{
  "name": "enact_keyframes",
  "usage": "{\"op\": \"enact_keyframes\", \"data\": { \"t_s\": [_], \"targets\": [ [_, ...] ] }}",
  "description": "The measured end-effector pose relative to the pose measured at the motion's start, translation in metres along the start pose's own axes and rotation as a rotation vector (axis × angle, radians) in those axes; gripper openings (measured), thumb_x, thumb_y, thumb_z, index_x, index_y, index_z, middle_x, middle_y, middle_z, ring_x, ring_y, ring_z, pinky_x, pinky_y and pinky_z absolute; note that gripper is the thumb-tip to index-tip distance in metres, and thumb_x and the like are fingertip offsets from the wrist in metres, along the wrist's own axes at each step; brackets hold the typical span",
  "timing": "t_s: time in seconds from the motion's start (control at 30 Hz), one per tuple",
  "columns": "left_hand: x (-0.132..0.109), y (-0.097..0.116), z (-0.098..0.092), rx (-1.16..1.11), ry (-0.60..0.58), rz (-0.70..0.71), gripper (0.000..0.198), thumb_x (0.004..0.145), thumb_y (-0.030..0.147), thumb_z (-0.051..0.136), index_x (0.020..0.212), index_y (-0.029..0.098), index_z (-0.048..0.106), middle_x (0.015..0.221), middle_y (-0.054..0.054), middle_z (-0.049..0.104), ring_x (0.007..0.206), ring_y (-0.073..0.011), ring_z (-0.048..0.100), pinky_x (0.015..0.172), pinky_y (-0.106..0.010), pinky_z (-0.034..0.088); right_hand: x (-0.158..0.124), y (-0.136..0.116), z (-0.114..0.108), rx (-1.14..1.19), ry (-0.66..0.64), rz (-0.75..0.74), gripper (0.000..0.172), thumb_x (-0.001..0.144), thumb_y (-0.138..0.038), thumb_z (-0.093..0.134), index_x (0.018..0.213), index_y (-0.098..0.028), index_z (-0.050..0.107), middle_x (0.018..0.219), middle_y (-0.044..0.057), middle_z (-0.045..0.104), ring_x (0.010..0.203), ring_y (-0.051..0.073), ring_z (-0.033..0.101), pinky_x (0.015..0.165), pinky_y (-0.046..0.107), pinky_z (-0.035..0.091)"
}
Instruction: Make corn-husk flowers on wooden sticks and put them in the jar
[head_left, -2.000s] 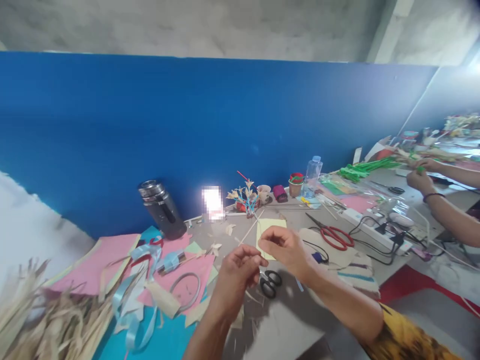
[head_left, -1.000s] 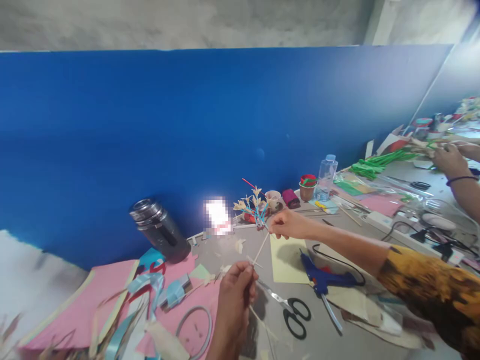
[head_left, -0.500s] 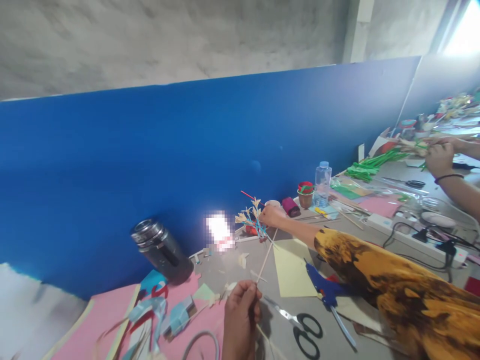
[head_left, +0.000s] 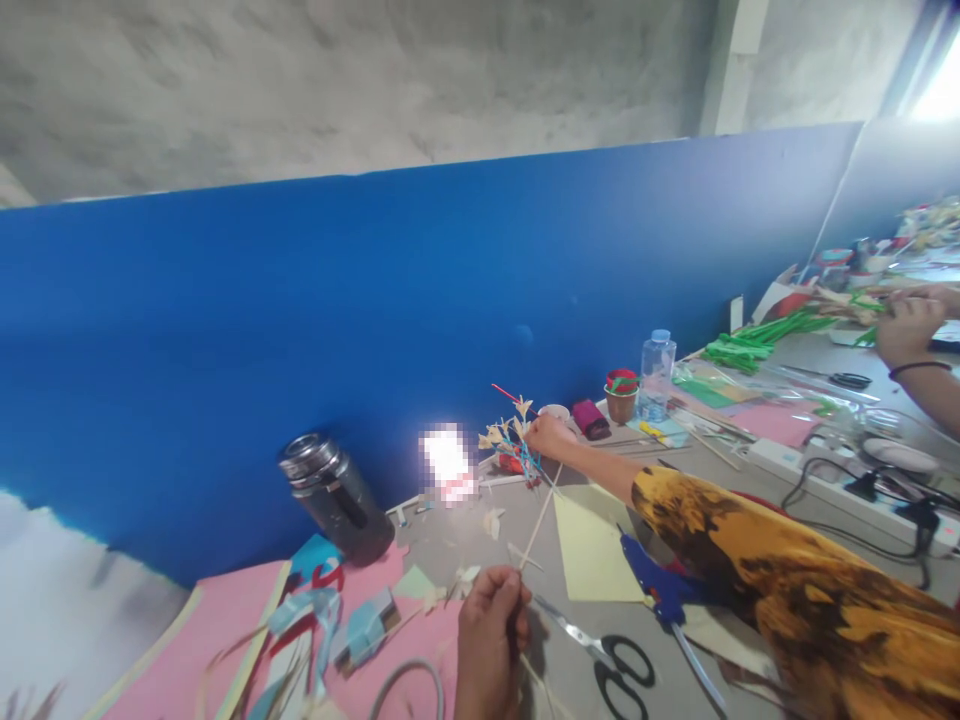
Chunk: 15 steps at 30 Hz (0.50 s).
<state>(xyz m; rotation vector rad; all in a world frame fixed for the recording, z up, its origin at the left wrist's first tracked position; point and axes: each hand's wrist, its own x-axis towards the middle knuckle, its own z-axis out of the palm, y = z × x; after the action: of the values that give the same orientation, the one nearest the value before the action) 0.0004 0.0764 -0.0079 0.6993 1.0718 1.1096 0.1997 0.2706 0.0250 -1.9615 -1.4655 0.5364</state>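
My left hand [head_left: 491, 625] is closed in a pinch on a thin wooden stick [head_left: 541, 520] that slants up and away across the grey table [head_left: 480, 540]. My right arm, in a yellow and black sleeve [head_left: 780, 570], is stretched far forward. My right hand [head_left: 547, 436] rests at a small bunch of pale paper flowers on blue stems [head_left: 508, 440] by the blue partition, fingers curled at the stems; whether it grips them I cannot make out.
Black-handled scissors [head_left: 611, 665], a blue glue gun [head_left: 660, 590] and a yellow paper sheet [head_left: 592, 550] lie near my arm. A dark flask [head_left: 334, 495], pink paper [head_left: 187, 640], a water bottle [head_left: 656, 375] and cables [head_left: 862, 480] are around. Another person's hands [head_left: 911, 330] work at the right.
My right hand left the stick near my left hand and reached forward to the paper flowers at the partition. My left hand kept its pinch on the stick.
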Motion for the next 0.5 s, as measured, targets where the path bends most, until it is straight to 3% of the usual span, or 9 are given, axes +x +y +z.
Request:
{"op": "enact_keyframes", "data": {
  "t_s": [0.13,0.3,0.37,0.5],
  "targets": [
    [0.0,-0.003,-0.001,0.023,0.025,0.023,0.038,0.059,0.041,0.085,0.066,0.015,0.058,0.053,0.003,0.054,0.042,-0.0043,0.037,0.043,-0.017,0.027,-0.002,0.008,-0.002,0.135,-0.104,0.009,0.033,0.095,-0.035,0.063,0.12,-0.015,0.064,0.123,0.007,0.063,0.104,0.027,0.064,0.086,0.041,0.056],
    [-0.001,-0.001,0.001,0.026,0.034,0.017,0.033,0.063,0.038,0.083,0.068,0.015,0.059,0.054,0.003,0.055,0.043,-0.0051,0.039,0.043,-0.017,0.028,-0.004,0.014,-0.017,0.29,-0.069,-0.048,0.03,0.096,-0.035,0.062,0.119,-0.014,0.063,0.117,0.008,0.065,0.096,0.022,0.066,0.08,0.039,0.058],
    [-0.003,0.001,0.003,0.015,0.05,0.032,0.033,0.062,0.036,0.083,0.068,0.015,0.059,0.057,0.002,0.057,0.044,-0.0047,0.04,0.044,-0.016,0.029,-0.006,0.013,-0.026,0.341,-0.036,-0.087,0.025,0.095,-0.033,0.062,0.106,-0.012,0.067,0.102,0.006,0.069,0.083,0.018,0.066,0.071,0.031,0.056],
    [-0.004,0.002,0.005,-0.028,0.046,0.033,0.035,0.059,0.035,0.085,0.067,0.015,0.058,0.058,0.002,0.059,0.044,-0.0042,0.041,0.043,-0.016,0.029,-0.013,0.006,-0.042,0.423,0.023,-0.156,0.023,0.087,-0.03,0.059,0.081,-0.011,0.07,0.069,0.002,0.067,0.056,0.011,0.055,0.051,0.021,0.042]
  ]
}}
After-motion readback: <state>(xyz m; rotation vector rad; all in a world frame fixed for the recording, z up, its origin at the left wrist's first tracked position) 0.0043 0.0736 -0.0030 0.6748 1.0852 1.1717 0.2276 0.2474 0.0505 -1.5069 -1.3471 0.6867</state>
